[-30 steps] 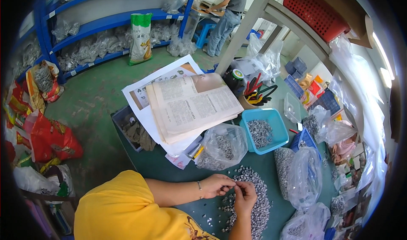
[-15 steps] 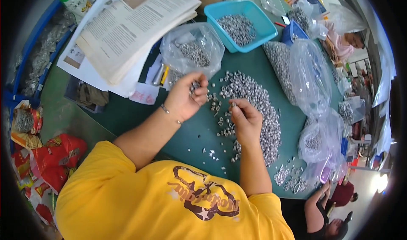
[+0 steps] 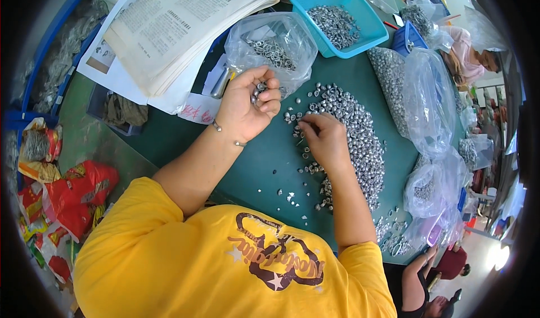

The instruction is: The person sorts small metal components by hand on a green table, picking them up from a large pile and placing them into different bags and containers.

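My left hand (image 3: pixel 248 105) is raised over the table, palm up and fingers curled around several small silvery metal rings (image 3: pixel 258 91). My right hand (image 3: pixel 327 142) reaches down to the left edge of a big heap of the same ring-like metal pieces (image 3: pixel 360 143). Its thumb and forefinger are pinched together among loose pieces, and what sits between their tips is hidden. A few single pieces (image 3: pixel 289 116) lie between the two hands. Beyond my left hand rests a clear plastic bag (image 3: pixel 304 34) with more metal rings inside.
A turquoise basket (image 3: pixel 368 37) of metal pieces stands at the back. Stacked printed papers (image 3: pixel 163 48) cover the far left. Filled plastic bags (image 3: pixel 388 82) line the right side. Small white scraps (image 3: pixel 291 197) lie near me. Other people (image 3: pixel 464 53) sit at the right.
My right hand has lowered its fingertips to the loose pieces at the heap's edge; before, it held one piece up. My left hand has turned its palm further up. The whole view has shifted slightly.
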`<state>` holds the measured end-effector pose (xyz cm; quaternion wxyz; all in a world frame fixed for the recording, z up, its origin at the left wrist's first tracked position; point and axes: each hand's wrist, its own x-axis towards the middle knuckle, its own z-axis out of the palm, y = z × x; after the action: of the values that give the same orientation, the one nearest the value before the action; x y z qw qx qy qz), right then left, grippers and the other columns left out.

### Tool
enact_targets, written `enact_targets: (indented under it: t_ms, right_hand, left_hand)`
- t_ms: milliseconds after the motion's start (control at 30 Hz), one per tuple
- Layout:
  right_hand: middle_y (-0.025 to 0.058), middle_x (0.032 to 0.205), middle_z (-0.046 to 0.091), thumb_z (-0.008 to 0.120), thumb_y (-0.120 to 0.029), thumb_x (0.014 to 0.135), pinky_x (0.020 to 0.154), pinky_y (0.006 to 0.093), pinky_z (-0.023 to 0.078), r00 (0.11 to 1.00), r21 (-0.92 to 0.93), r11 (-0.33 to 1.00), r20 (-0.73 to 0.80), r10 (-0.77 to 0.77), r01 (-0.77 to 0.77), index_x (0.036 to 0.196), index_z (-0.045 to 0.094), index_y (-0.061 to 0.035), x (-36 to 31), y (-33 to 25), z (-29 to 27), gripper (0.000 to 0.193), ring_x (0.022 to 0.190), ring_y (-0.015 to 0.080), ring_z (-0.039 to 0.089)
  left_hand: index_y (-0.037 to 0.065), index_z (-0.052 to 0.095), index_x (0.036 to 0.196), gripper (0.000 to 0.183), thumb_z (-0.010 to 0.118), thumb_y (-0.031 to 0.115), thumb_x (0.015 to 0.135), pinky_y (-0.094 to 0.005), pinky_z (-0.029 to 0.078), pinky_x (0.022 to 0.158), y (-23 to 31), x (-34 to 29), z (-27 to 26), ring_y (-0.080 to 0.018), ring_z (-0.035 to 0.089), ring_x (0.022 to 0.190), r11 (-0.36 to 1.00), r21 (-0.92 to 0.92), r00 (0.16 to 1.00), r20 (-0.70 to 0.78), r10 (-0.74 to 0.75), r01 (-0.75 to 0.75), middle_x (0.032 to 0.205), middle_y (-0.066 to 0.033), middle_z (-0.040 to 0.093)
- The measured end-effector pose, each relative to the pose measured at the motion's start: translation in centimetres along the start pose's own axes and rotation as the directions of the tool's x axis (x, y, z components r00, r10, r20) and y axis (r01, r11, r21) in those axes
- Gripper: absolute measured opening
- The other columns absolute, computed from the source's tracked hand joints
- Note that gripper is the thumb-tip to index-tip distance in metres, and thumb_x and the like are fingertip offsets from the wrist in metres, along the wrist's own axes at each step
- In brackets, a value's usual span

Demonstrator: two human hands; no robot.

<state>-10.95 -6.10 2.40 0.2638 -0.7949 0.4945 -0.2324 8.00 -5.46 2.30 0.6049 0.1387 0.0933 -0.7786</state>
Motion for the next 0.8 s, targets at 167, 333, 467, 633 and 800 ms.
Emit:
enact_targets:
  t_ms: [167, 333, 467, 633, 800]
  right_hand:
    - [0.0109, 0.070, 0.054, 0.064, -0.005, 0.072, 0.056, 0.0304, 0.044, 0.999, -0.021, 0.999, -0.017, -0.034, 0.034, 0.080, 0.062, -0.0010, 0.1, 1.3, 0.6, 0.009, 0.060, 0.0236, 0.054]
    - [0.0018, 0.069, 0.054, 0.063, -0.002, 0.075, 0.050, 0.0198, 0.036, 0.968, 0.537, 0.806, 0.167, 0.187, -0.248, 0.082, 0.062, 0.0001, -0.9, 0.9, -0.9, 0.008, 0.057, 0.0101, 0.048]
    - [0.0035, 0.060, 0.046, 0.049, -0.006, 0.081, 0.037, 0.0186, 0.023, 0.934, 0.931, -0.126, 0.353, 0.060, -0.344, 0.084, 0.053, 0.0001, -1.2, 2.0, -1.7, 0.008, 0.042, 0.0062, 0.031]
    - [0.0052, 0.062, 0.051, 0.054, -0.003, 0.077, 0.045, 0.0234, 0.039, 0.973, 0.431, 0.873, 0.053, 0.226, -0.226, 0.082, 0.059, 0.0025, 0.7, 1.0, -0.5, 0.009, 0.051, 0.0143, 0.048]
    - [0.0070, 0.066, 0.057, 0.059, -0.006, 0.078, 0.053, 0.0278, 0.043, 0.992, -0.017, 0.992, -0.006, -0.124, 0.124, 0.086, 0.061, 0.0015, 1.1, 1.0, 1.0, 0.011, 0.059, 0.0166, 0.054]
  left_hand:
    - [0.003, 0.049, 0.077, 0.013, 0.049, 0.015, 0.084, -0.0193, 0.029, 0.042, -0.3, -0.1, 0.1, -0.0095, 0.039, 0.053, 1.000, 0.009, 1.000, -0.009, 0.004, -0.004, 0.071, -0.0054, 0.047]
    - [0.004, 0.049, 0.077, 0.013, 0.049, 0.015, 0.084, -0.0194, 0.028, 0.042, -0.3, -0.3, 0.2, -0.0095, 0.039, 0.053, 1.000, 0.021, 1.000, -0.018, 0.007, -0.007, 0.071, -0.0051, 0.046]
    - [0.004, 0.049, 0.077, 0.013, 0.049, 0.015, 0.084, -0.0194, 0.028, 0.042, -0.2, -0.3, 0.2, -0.0095, 0.038, 0.052, 1.000, 0.016, 1.000, -0.024, 0.004, -0.004, 0.072, -0.0049, 0.046]
    - [0.004, 0.049, 0.077, 0.013, 0.050, 0.015, 0.084, -0.0196, 0.028, 0.043, -0.3, 0.1, 0.0, -0.0095, 0.038, 0.053, 1.000, 0.005, 1.000, -0.007, -0.004, 0.004, 0.071, -0.0051, 0.046]
    - [0.004, 0.049, 0.077, 0.014, 0.050, 0.015, 0.084, -0.0197, 0.028, 0.043, -0.3, 0.2, -0.1, -0.0094, 0.038, 0.053, 1.000, 0.012, 0.999, -0.035, 0.003, -0.003, 0.072, -0.0051, 0.046]
